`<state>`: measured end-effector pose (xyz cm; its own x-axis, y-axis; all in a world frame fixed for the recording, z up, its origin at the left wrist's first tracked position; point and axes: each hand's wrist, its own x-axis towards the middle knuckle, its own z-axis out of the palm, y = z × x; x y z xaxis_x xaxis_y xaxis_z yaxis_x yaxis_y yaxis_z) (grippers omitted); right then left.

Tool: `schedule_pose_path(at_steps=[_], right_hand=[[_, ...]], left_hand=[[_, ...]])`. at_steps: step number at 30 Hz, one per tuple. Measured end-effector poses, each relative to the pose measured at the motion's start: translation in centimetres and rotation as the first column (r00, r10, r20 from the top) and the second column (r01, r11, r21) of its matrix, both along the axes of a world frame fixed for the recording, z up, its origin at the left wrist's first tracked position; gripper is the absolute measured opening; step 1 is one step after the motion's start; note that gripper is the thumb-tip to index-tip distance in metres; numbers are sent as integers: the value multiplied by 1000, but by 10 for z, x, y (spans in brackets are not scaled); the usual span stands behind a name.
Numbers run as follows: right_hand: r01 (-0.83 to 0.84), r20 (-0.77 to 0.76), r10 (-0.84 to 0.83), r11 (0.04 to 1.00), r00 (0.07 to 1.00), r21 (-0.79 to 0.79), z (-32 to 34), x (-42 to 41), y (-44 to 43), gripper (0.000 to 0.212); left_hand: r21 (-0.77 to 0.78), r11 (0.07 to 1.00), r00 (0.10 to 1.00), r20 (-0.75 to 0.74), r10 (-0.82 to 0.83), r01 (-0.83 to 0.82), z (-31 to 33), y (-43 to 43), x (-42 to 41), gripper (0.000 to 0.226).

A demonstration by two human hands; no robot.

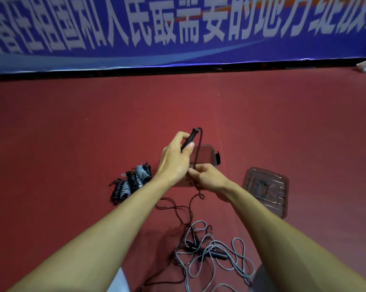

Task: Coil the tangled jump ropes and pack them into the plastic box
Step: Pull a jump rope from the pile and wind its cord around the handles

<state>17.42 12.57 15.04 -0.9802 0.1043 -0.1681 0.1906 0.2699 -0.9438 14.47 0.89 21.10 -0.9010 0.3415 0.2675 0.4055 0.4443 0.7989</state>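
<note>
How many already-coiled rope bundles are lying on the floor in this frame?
5, in one overlapping diagonal row at frame left: nearest black bundle, grey bundle, middle black bundle, second grey bundle, farthest black bundle. Overlap may hide another.

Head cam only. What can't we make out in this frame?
plastic box: head view, left hand and right hand cover its near side; contents unclear.
tangled ropes: head view, cut off by bottom edge; count unclear.
coiled ropes: head view, small and overlapping; count unclear.
banner: head view, text blurred, cropped by top edge.
</note>
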Motion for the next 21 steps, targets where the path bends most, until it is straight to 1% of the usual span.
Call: schedule_pose_path(at_steps=[2, 4, 5, 7, 8, 10, 12, 14, 17, 19, 21], right_hand=[[-3, 52, -7, 978, 999, 208, -6, -3, -2, 27], [43, 93, -80, 938, 992, 343, -7, -7, -3, 29], [89, 86, -128, 927, 988, 364, -6, -8, -3, 28], [235, 17, -257, 906, 966, 352, -1, -13, -5, 20], [326, -33, -333, 892, 942, 314, 3, -16, -8, 16], [477, -111, -464, 864, 879, 162, 14, -22, -12, 8], [552, -148, -543, 834, 827, 26, 29, -26, -15, 7], [596, -169, -597, 801, 784, -62, 44, -30, -20, 8], [632, -150, -670, 739, 727, -235, 62, -33, -22, 9], [616, -123, -696, 692, 707, -376, 66, -33, -20, 10], [587, -109, -704, 658, 702, -472, 64, -33, -18, 7]], left_hand=[[-39, 999, 999, 44, 23, -22, -10, -8, -5, 6], [-22, 998, 989, 135, 67, -65, -20, -15, -12, 2], [-4, 997, 980, 183, 82, -82, -24, -16, -16, 4], [-36, 996, 969, 233, 86, -79, -27, -20, -24, 10], [-61, 996, 968, 239, 79, -66, -28, -23, -29, 13], [-47, 998, 967, 246, 59, -49, -30, -25, -36, 18], [-4, 999, 970, 242, 39, -39, -33, -26, -38, 15], [48, 999, 974, 228, 12, -24, -37, -28, -39, 9], [97, 994, 972, 221, -79, 59, -37, -30, -36, 18], [32, 994, 972, 209, -111, 106, -39, -29, -35, 24], [-57, 988, 970, 205, -129, 144, -41, -30, -32, 18]])
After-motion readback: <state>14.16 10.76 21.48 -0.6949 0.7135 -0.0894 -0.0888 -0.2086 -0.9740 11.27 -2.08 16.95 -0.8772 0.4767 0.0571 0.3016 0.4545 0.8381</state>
